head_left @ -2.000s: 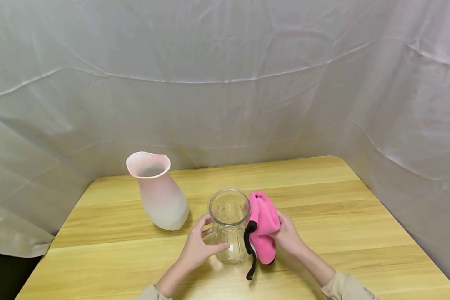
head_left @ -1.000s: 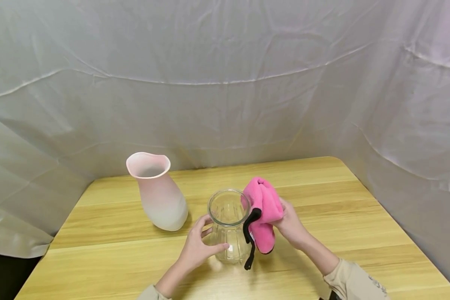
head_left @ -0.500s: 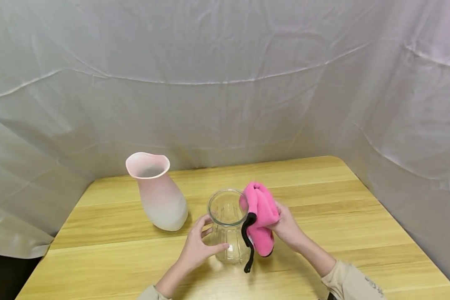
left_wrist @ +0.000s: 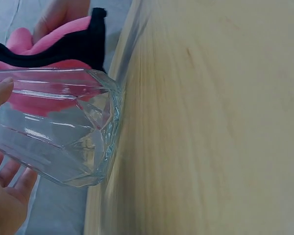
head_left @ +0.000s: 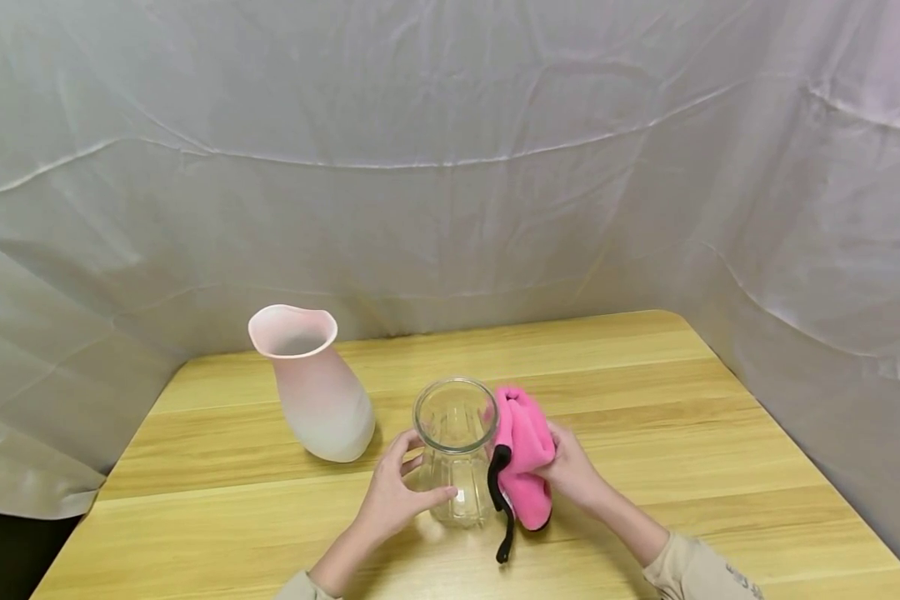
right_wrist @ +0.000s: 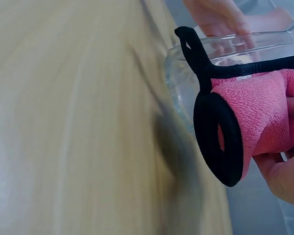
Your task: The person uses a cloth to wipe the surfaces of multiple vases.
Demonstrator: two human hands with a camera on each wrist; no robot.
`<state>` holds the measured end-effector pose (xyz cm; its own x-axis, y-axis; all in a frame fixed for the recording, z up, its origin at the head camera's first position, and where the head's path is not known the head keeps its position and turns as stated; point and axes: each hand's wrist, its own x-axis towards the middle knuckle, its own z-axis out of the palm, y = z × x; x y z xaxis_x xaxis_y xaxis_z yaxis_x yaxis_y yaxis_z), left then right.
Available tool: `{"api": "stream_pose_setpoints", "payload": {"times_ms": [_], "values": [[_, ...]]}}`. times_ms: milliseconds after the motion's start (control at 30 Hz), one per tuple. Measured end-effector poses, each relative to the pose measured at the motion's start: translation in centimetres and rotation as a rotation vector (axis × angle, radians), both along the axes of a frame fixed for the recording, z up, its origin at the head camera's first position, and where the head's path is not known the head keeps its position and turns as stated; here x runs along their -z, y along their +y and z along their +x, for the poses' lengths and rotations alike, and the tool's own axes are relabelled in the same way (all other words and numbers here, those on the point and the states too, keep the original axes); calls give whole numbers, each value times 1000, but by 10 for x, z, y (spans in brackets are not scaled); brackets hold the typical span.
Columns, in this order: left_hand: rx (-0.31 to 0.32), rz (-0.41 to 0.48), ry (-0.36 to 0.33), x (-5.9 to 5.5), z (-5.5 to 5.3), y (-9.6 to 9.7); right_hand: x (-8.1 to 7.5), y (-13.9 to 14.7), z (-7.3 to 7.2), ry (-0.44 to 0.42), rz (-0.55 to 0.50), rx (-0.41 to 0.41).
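A clear glass vase [head_left: 461, 487] with a round rim and faceted sides stands upright on the table. My left hand [head_left: 396, 493] grips its left side, thumb across the front and fingers round behind. In my right hand [head_left: 573, 467] is a bunched pink towel [head_left: 527, 458] with black edging and a dangling black loop, held against the vase's right side. The left wrist view shows the pink cloth [left_wrist: 49, 100] through the glass [left_wrist: 59, 137]. Seen from the right wrist, thumb and fingers [right_wrist: 286, 171] pinch the folded towel [right_wrist: 257, 112], which overlaps the vase.
A pink-to-white vase [head_left: 322, 400] with a wavy rim stands to the left of the glass one. The wooden table [head_left: 232, 542] runs back to a grey cloth backdrop [head_left: 450, 233], which also hangs along both sides.
My right hand has slid the towel up the vase's right side and then back down. The left hand and the glass vase have stayed in place.
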<state>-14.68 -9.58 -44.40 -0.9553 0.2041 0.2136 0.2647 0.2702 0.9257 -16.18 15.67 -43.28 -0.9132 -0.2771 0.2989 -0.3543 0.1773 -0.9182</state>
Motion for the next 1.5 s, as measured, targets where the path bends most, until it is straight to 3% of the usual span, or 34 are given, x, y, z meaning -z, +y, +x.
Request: {"api": "stream_pose_setpoints", "payload": {"times_ms": [267,533,800,1033,1200,1333,1500], "values": [[-6,-13,-19,1,-1,0,11,4,3,-43,-7,-47],[-18,-12,-55,-3,0,2,13,8,4,22,86,-62],[-10,-8,-14,-1,0,1,9,14,5,-67,167,-112],[-5,-1,-1,2,0,0,6,15,6,-81,173,-109],[-5,-5,-7,1,0,1,11,11,6,-48,107,-81],[-8,3,-9,1,0,1,17,6,7,-73,-23,-42],[-14,-1,-19,0,0,2,17,-1,10,-204,-212,17]]}}
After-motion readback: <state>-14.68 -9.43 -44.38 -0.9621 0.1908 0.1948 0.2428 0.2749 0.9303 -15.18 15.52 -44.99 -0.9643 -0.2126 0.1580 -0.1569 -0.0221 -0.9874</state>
